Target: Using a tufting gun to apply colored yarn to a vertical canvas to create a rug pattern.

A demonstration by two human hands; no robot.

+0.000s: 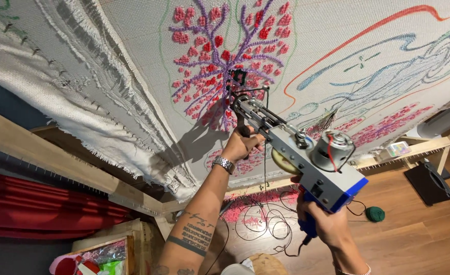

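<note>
- Nearest us, our right hand (326, 221) has its fingers clamped on the blue grip of the tufting gun (296, 153).
- Our left hand (241, 145) closes its fingers around the gun's front handle.
- The gun's tip presses into the stretched cloth (337, 30), at the pink and purple tree design (225, 56).
- A wooden frame (72, 175) holds the cloth; loose yarn (258, 216) and a green yarn ball (375, 214) lie on the floor (418, 239).

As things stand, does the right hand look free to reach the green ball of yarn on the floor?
Probably not. The right hand is wrapped around the blue grip of the tufting gun, whose tip is at the stretched cloth, with the left hand on the front handle. The green yarn ball lies apart on the wooden floor.
</note>
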